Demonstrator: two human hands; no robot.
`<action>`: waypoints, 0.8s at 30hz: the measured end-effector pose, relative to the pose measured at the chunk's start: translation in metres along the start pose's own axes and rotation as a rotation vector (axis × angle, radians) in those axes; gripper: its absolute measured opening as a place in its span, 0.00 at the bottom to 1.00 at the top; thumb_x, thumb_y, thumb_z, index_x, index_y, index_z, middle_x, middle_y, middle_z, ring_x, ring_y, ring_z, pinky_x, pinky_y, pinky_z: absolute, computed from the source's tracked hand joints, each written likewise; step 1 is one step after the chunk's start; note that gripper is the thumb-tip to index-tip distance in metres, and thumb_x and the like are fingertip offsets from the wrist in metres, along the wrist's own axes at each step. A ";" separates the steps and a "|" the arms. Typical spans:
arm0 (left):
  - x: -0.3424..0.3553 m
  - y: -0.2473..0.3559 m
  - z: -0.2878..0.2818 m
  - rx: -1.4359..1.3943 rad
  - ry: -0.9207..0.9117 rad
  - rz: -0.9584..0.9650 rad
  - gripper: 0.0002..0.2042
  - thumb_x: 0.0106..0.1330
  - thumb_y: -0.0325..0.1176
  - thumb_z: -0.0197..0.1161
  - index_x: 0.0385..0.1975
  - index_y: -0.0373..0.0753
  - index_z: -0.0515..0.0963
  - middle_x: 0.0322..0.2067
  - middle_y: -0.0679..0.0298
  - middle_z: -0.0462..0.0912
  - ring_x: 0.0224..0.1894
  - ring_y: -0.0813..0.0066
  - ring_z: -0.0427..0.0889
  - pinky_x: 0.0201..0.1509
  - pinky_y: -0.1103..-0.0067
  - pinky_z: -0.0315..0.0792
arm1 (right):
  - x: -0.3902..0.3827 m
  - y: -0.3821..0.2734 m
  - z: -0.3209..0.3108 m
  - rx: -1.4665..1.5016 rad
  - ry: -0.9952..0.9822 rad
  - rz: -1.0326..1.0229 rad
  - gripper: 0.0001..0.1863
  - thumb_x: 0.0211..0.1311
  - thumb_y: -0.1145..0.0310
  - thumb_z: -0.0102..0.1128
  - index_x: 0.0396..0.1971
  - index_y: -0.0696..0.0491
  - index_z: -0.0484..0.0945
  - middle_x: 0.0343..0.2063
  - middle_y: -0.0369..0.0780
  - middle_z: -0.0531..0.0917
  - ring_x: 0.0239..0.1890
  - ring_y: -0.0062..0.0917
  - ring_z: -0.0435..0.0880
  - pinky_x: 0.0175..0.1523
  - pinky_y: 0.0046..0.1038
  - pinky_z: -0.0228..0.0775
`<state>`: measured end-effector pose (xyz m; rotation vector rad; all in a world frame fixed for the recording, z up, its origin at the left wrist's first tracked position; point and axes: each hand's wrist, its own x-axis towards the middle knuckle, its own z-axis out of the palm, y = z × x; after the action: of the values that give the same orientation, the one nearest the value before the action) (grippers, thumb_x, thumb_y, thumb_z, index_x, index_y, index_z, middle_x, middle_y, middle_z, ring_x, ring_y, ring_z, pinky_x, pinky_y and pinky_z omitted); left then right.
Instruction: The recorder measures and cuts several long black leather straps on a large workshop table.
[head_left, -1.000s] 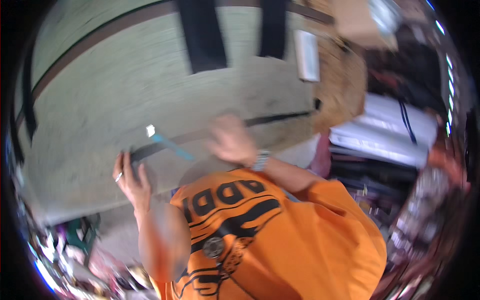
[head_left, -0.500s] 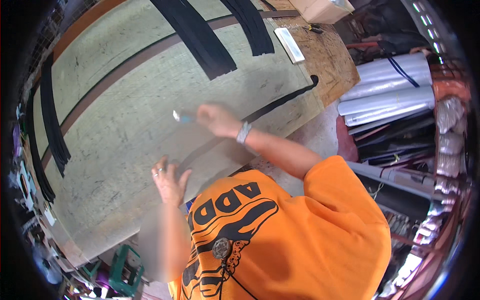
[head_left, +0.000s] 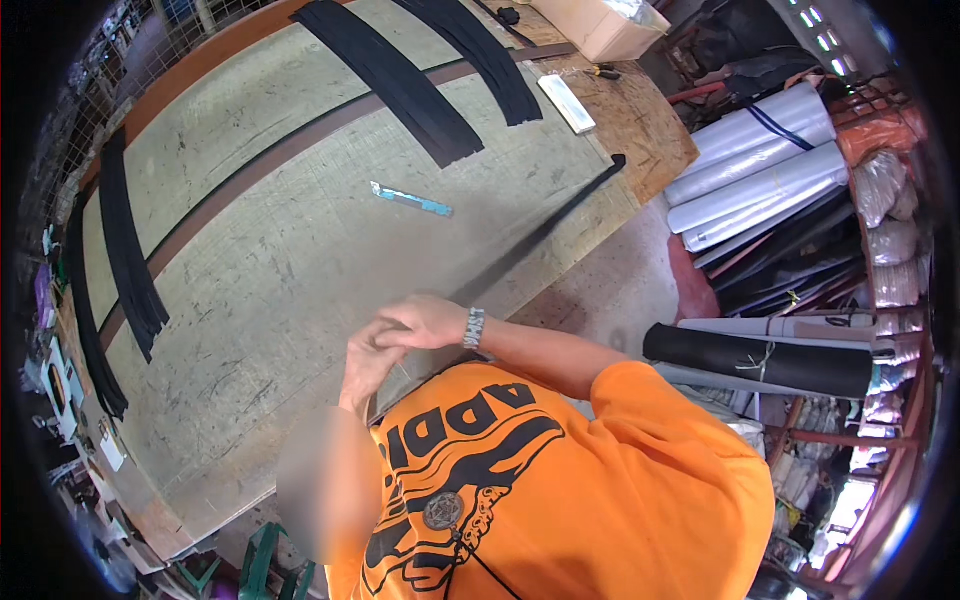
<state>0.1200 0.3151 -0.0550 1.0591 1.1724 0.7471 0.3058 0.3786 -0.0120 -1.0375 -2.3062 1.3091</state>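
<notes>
My left hand (head_left: 368, 358) and my right hand (head_left: 420, 322) meet low over the worktable (head_left: 250, 400), by its near edge. Both have curled fingers pressed together and overlapping; whatever is between them is hidden. A long dark strip (head_left: 560, 220) runs from the hands toward the right end of the table, partly blurred. Beyond my hands a light-blue cutter (head_left: 410, 198) lies loose on the tabletop.
Bundles of black strips (head_left: 385, 85) lie across the far and left parts. A white bar (head_left: 566, 104), a small tool (head_left: 606, 73) and a box (head_left: 605, 25) sit at the right. Plastic rolls (head_left: 750, 140) and dark rolls (head_left: 755, 355) stand beside the table.
My right hand has let go of the blue cutter and moved down and toward me to join my left hand, whose fingers have closed.
</notes>
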 end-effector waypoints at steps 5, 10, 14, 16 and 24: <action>-0.023 0.002 0.022 -0.468 -0.029 -0.042 0.13 0.65 0.26 0.67 0.48 0.30 0.79 0.35 0.59 0.87 0.32 0.73 0.84 0.37 0.78 0.77 | -0.010 0.008 -0.011 0.071 -0.100 -0.062 0.23 0.66 0.47 0.61 0.33 0.57 0.80 0.24 0.51 0.83 0.30 0.48 0.84 0.35 0.41 0.74; -0.035 -0.009 0.030 -0.662 0.213 0.012 0.07 0.65 0.27 0.69 0.39 0.34 0.81 0.33 0.57 0.88 0.31 0.70 0.85 0.39 0.75 0.78 | -0.012 0.016 -0.012 0.232 -0.092 -0.101 0.23 0.73 0.48 0.52 0.34 0.56 0.82 0.26 0.51 0.84 0.31 0.49 0.84 0.35 0.43 0.73; -0.043 0.018 0.033 -0.417 0.266 -0.210 0.13 0.71 0.35 0.64 0.43 0.30 0.79 0.35 0.52 0.88 0.35 0.67 0.87 0.37 0.75 0.78 | -0.007 0.027 -0.003 0.099 -0.094 -0.112 0.20 0.74 0.53 0.50 0.36 0.55 0.81 0.25 0.51 0.83 0.32 0.49 0.84 0.34 0.45 0.73; -0.051 0.012 0.037 -0.456 0.229 -0.257 0.20 0.76 0.45 0.57 0.47 0.29 0.78 0.40 0.51 0.87 0.38 0.67 0.88 0.35 0.79 0.79 | -0.001 0.012 0.001 0.070 -0.042 -0.071 0.18 0.74 0.54 0.50 0.40 0.54 0.79 0.24 0.50 0.83 0.31 0.48 0.84 0.34 0.44 0.73; -0.056 -0.001 0.019 -0.767 0.373 -0.111 0.10 0.73 0.34 0.63 0.41 0.33 0.79 0.36 0.57 0.88 0.35 0.72 0.87 0.39 0.80 0.78 | 0.023 -0.026 0.038 0.204 0.104 -0.026 0.12 0.74 0.62 0.53 0.49 0.53 0.76 0.23 0.46 0.80 0.26 0.40 0.82 0.32 0.36 0.71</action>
<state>0.1244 0.2599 -0.0351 0.2169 1.0921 1.2094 0.2568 0.3626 -0.0127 -0.9799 -2.0548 1.4107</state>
